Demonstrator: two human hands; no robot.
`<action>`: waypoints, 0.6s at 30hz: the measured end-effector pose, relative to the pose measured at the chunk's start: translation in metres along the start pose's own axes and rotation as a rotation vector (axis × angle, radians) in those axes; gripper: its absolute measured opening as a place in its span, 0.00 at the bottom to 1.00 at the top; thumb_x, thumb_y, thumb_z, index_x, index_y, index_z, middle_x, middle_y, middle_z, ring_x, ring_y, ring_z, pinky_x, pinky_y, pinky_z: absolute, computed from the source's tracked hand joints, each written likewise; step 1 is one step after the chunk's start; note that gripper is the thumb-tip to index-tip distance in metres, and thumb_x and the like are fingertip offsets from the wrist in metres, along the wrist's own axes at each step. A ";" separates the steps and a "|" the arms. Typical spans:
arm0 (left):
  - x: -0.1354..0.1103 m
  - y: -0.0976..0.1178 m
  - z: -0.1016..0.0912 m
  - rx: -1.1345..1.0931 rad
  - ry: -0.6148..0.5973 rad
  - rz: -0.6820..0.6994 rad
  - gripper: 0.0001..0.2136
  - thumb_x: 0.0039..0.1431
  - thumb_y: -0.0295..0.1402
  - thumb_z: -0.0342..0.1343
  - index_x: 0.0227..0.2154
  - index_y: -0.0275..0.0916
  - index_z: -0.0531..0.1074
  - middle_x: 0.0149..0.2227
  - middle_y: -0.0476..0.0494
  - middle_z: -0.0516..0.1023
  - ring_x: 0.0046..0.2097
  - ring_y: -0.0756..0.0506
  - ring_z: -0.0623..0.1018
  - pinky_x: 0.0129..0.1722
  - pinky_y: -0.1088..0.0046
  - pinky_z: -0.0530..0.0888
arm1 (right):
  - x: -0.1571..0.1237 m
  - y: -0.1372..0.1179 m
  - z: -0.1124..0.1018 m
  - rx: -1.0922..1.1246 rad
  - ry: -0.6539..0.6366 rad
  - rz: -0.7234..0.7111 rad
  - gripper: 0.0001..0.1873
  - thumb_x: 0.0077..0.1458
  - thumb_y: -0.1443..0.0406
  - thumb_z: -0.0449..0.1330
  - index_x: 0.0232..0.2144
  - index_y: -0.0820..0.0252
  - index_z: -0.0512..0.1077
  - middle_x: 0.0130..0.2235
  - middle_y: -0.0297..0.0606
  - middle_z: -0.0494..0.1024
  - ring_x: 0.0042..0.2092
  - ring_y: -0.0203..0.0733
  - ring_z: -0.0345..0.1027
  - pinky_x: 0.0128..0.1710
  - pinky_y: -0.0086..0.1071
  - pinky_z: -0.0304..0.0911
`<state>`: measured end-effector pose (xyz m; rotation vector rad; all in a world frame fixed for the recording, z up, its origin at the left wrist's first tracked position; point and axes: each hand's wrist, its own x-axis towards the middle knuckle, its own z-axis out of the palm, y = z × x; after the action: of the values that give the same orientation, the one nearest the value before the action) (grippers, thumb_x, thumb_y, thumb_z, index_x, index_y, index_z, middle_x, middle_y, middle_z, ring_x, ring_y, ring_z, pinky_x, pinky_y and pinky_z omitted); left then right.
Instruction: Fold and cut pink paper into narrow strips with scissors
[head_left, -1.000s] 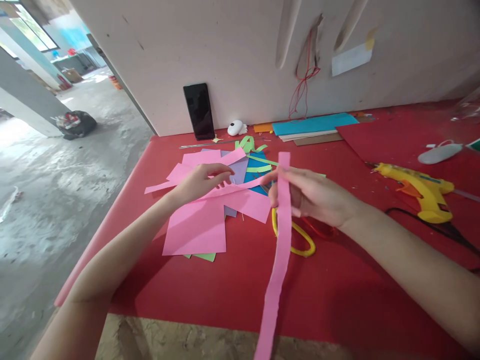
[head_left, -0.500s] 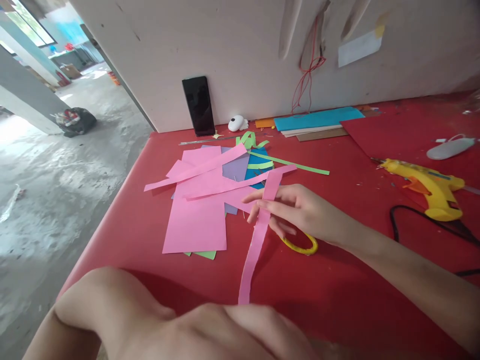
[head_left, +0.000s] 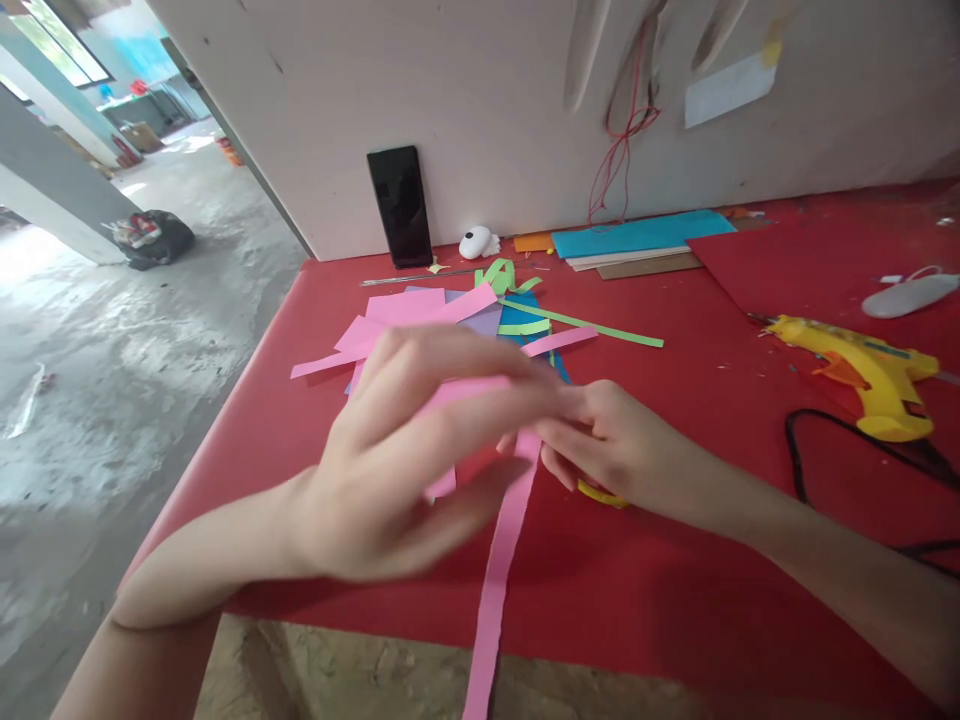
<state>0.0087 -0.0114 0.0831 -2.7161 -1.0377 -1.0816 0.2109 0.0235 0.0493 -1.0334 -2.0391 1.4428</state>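
My right hand [head_left: 622, 445] pinches the top end of a long pink paper strip [head_left: 499, 555], which hangs down past the table's front edge. My left hand [head_left: 405, 450] is blurred by motion, fingers stretched toward the right hand's fingertips, and it covers most of the pink paper sheets [head_left: 405, 310]. Whether it holds anything is unclear. A yellow scissors handle [head_left: 600, 494] peeks out under my right hand. Green strips [head_left: 581, 323] and blue paper lie behind on the red table [head_left: 675, 560].
A yellow glue gun [head_left: 862, 370] with a black cord [head_left: 810, 460] lies at the right. A black phone [head_left: 401, 205] leans on the back wall, next to a small white object [head_left: 477, 241]. Stacked coloured card [head_left: 641, 240] lies at the back. Concrete floor drops off left.
My left arm drew back close to the camera, then swung forward again to meet the right hand. The right hand lowered with the pink strip, which now hangs past the table edge.
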 end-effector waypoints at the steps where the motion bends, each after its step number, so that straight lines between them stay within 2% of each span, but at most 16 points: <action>1: 0.005 -0.006 0.006 0.066 0.050 0.095 0.11 0.62 0.31 0.55 0.46 0.43 0.73 0.44 0.43 0.79 0.49 0.43 0.78 0.50 0.67 0.78 | -0.001 0.000 0.002 -0.045 -0.001 -0.020 0.14 0.60 0.63 0.50 0.25 0.57 0.69 0.14 0.26 0.62 0.17 0.31 0.54 0.20 0.30 0.51; 3: 0.009 -0.016 0.020 0.136 0.100 0.226 0.10 0.62 0.30 0.55 0.46 0.39 0.72 0.43 0.44 0.79 0.48 0.45 0.78 0.56 0.64 0.74 | -0.001 0.002 0.005 -0.120 0.003 -0.059 0.14 0.61 0.63 0.50 0.25 0.57 0.69 0.15 0.27 0.63 0.17 0.31 0.54 0.20 0.30 0.50; 6: 0.006 -0.026 0.033 0.168 0.098 0.290 0.08 0.63 0.24 0.53 0.40 0.43 0.72 0.34 0.54 0.80 0.40 0.51 0.80 0.64 0.59 0.68 | 0.001 0.005 0.007 -0.131 0.022 -0.037 0.16 0.61 0.63 0.51 0.22 0.57 0.65 0.15 0.27 0.64 0.17 0.30 0.55 0.21 0.30 0.52; 11: 0.008 -0.028 0.021 0.175 0.138 0.335 0.07 0.60 0.25 0.57 0.31 0.45 0.73 0.31 0.57 0.81 0.34 0.52 0.81 0.62 0.56 0.71 | 0.007 0.007 0.001 -0.021 0.065 0.039 0.13 0.58 0.63 0.57 0.21 0.56 0.66 0.16 0.29 0.69 0.18 0.32 0.61 0.20 0.28 0.55; 14: 0.013 -0.030 0.016 0.171 0.171 0.293 0.08 0.59 0.24 0.57 0.29 0.46 0.73 0.29 0.58 0.81 0.33 0.51 0.81 0.63 0.50 0.69 | 0.010 0.008 -0.005 0.082 0.092 0.093 0.12 0.52 0.60 0.63 0.20 0.56 0.70 0.17 0.30 0.72 0.19 0.34 0.66 0.20 0.28 0.61; 18: 0.013 -0.039 0.026 0.133 0.161 0.120 0.08 0.62 0.28 0.54 0.28 0.45 0.72 0.28 0.57 0.79 0.33 0.50 0.80 0.66 0.41 0.60 | 0.016 0.011 -0.013 0.297 0.172 0.093 0.11 0.45 0.57 0.68 0.22 0.56 0.72 0.19 0.30 0.74 0.19 0.34 0.68 0.19 0.28 0.64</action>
<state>0.0073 0.0334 0.0636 -2.5047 -0.8772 -1.1456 0.2140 0.0455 0.0423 -1.0945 -1.6176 1.5855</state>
